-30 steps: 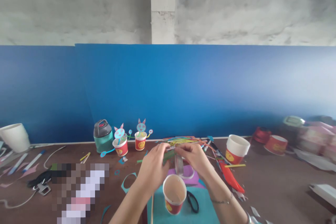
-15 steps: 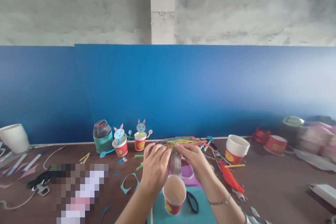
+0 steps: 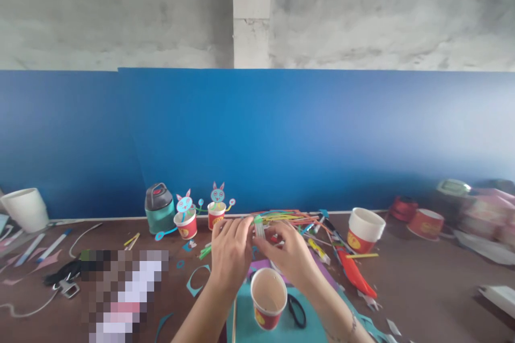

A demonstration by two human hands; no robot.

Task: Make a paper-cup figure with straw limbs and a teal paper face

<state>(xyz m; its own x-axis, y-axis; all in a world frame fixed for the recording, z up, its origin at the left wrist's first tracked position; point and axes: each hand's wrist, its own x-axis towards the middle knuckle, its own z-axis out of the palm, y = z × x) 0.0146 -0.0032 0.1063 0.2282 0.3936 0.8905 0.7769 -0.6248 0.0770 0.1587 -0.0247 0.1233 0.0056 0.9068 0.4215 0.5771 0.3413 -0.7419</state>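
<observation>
Between my hands, above the far side of a paper cup, is a small clear, shiny piece with a green end (image 3: pixel 258 226); its exact kind is unclear. My left hand (image 3: pixel 232 249) has its fingers bent together against the left side of it. My right hand (image 3: pixel 284 246) is curled, its thumb touching the lower end. Under them the red and white paper cup (image 3: pixel 269 311) stands upright, with nothing seen inside. Black-handled scissors (image 3: pixel 296 312) lie to its right on a teal sheet (image 3: pixel 245 327). A purple sheet (image 3: pixel 322 270) is partly hidden by my right arm.
Behind my hands lie coloured pipe cleaners (image 3: pixel 289 217). Two cat-figure cups (image 3: pixel 186 225) stand left of them beside a teal jar (image 3: pixel 160 214). On the right are stacked paper cups (image 3: pixel 365 230) and a red pen-like object (image 3: pixel 357 273). Paper scraps (image 3: pixel 193 286) lie about the brown table.
The clear tape roll that hung between my hands is out of sight. My right hand has turned and curled more, and the green-ended piece now shows between the hands.
</observation>
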